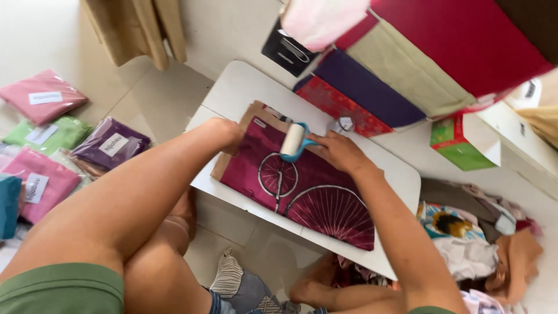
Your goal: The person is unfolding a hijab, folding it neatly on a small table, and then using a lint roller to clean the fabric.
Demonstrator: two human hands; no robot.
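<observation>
White table (244,87) bears maroon cloth (314,192); right hand (340,152) fingers grip a lint roller (292,141), left hand (224,132) presses flat.

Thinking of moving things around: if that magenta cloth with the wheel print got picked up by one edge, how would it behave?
The magenta cloth would probably droop limply: it looks thin and lies flat. Probably light, too. It might slide off the brown paper underneath.

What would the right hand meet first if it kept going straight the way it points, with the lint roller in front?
The right hand points toward the left hand, pushing the lint roller over the magenta cloth. Straight on, it would probably meet the left hand pressing the cloth's far edge, though depth is hard to judge.
</observation>
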